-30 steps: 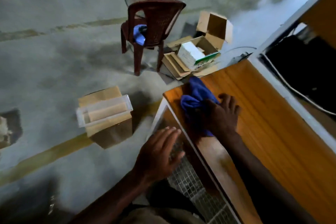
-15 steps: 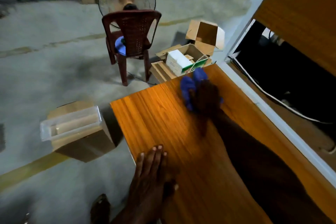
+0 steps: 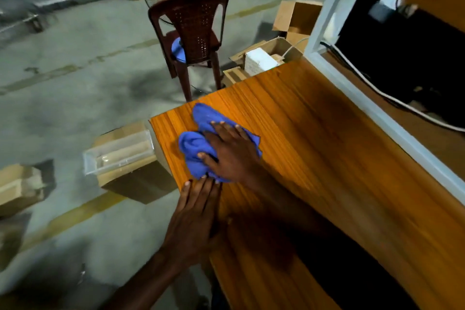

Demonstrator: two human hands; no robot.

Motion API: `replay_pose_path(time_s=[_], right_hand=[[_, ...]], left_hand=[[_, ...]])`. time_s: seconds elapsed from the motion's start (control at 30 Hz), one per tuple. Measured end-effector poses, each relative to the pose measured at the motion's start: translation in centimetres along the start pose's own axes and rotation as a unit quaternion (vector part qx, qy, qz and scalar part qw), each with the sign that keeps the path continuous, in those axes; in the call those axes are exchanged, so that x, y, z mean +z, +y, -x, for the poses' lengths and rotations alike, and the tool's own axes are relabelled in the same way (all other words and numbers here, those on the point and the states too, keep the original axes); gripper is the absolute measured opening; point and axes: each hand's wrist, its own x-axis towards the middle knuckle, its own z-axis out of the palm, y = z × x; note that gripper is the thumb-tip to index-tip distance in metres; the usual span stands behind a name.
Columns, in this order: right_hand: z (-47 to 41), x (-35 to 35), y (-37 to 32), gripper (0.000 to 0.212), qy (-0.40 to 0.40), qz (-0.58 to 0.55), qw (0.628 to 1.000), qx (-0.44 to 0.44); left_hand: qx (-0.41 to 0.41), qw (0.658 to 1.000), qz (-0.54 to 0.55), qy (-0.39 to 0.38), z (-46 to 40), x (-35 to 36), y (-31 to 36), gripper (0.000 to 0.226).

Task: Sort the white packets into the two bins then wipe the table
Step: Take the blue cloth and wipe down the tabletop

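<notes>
A crumpled blue cloth (image 3: 196, 143) lies near the left corner of the orange wooden table (image 3: 327, 158). My right hand (image 3: 232, 152) presses flat on the cloth, fingers spread over it. My left hand (image 3: 197, 211) rests palm down on the table's left edge, just below the cloth, holding nothing. A clear plastic bin (image 3: 118, 152) sits on a cardboard box (image 3: 136, 181) on the floor left of the table. No white packets lie on the table.
A dark red plastic chair (image 3: 193, 33) with a fan behind it stands beyond the table. Open cardboard boxes (image 3: 271, 58) lie on the floor at the far edge. A white-framed partition (image 3: 377, 113) and cable run along the right. Another box (image 3: 17, 186) sits far left.
My right hand has dragged the blue cloth from the table's far edge back toward the left corner. My left hand has slid forward along the left edge, close to the cloth.
</notes>
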Motion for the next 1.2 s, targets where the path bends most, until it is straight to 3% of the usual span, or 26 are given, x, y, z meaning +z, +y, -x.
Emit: replay_pose_path(time_s=[0.03,0.07,0.13,0.2,0.27,0.37,0.43,0.53,0.6,0.67,0.73,0.87,0.97,1.07,1.13,1.2], right_hand=[[1.0,-3.5,0.8,0.063,0.011,-0.043,0.999,-0.020],[1.6,-5.8,3.3,0.059,0.022,-0.055,0.998,0.014],[4.3,-9.0,12.0,0.060,0.069,0.017,0.986,0.148],[8.2,-11.4,19.9,0.068,0.015,0.028,0.952,0.303],[11.9,-12.8,21.9,0.072,-0.006,0.024,0.946,0.324],[14.0,-12.9,16.2,0.082,-0.015,-0.006,0.950,0.312],[15.4,-12.0,8.4,0.081,-0.008,-0.036,0.960,0.277],[19.6,-9.4,-5.1,0.071,0.008,-0.035,0.993,0.115],[22.1,-9.6,-8.6,0.067,-0.020,-0.050,0.997,0.060],[23.3,-10.4,-5.5,0.061,0.003,-0.047,0.996,0.073],[24.7,-11.3,1.6,0.060,0.010,-0.027,0.982,0.188],[30.3,-15.3,17.5,0.087,-0.011,0.031,0.905,0.425],[33.1,-15.9,20.6,0.097,-0.039,0.044,0.873,0.484],[33.0,-15.3,13.6,0.098,-0.023,0.026,0.903,0.428],[32.7,-14.4,4.2,0.094,-0.012,-0.023,0.955,0.295],[33.2,-13.4,-5.5,0.093,-0.059,-0.045,0.984,0.160]], left_hand=[[0.001,1.000,-0.009,0.015,0.2,0.5,-0.1,0.079],[-0.001,1.000,0.001,0.012,0.3,0.5,0.0,0.078],[-0.006,0.999,0.019,0.027,0.4,0.4,0.0,0.079],[-0.021,0.999,0.035,0.026,0.5,0.3,0.4,0.079],[-0.023,0.999,0.033,0.024,0.6,0.3,0.6,0.077],[-0.026,0.999,0.022,0.020,0.5,0.0,0.5,0.074],[-0.020,0.999,0.024,0.014,0.8,-0.2,0.5,0.072],[-0.009,0.999,0.042,0.009,0.9,-0.1,0.2,0.086],[-0.002,0.999,0.042,0.010,0.9,0.2,-0.1,0.089],[-0.011,0.999,0.043,0.017,0.8,0.3,-0.2,0.080],[-0.013,0.998,0.053,0.013,0.9,0.3,0.0,0.073],[-0.006,0.999,0.049,0.023,0.8,0.5,0.0,0.073],[-0.007,0.999,0.048,0.016,0.7,0.7,-0.1,0.071],[-0.009,0.999,0.037,0.012,0.5,0.4,-0.1,0.069],[-0.010,0.999,0.030,0.009,0.6,0.3,0.0,0.068],[-0.016,1.000,0.025,0.004,0.6,0.2,0.2,0.069]])
